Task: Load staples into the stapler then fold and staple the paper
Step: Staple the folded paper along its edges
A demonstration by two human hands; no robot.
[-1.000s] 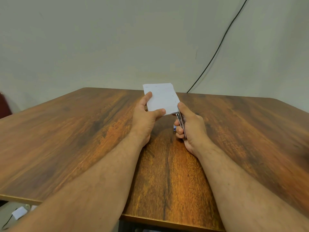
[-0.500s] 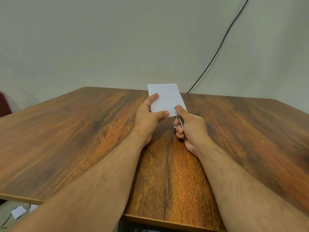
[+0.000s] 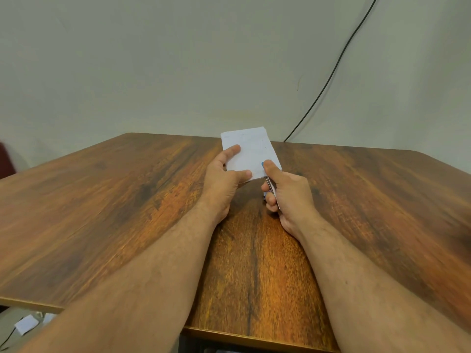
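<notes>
Paper (image 3: 251, 151) shifted right, deeper over stapler (image 3: 270, 187); right hand (image 3: 288, 194) thumb now on its near corner. Left hand (image 3: 224, 179) pinches paper's left edge, right hand clenched round stapler, both above table (image 3: 102, 200).

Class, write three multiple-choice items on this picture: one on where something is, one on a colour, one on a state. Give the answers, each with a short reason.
1. Where is the stapler?
A. in the right hand
B. flat on the table
C. on the floor

2. What colour is the cable on the wall?
A. white
B. black
C. red

3. What state is the paper in?
A. crumpled into a ball
B. torn in two
C. folded and held up off the table

Answers:
1. A, the right hand's fingers wrap round it.
2. B, it shows as a dark line against the pale wall.
3. C, the left hand pinches its near edge, with the stapler at its right corner.
</notes>
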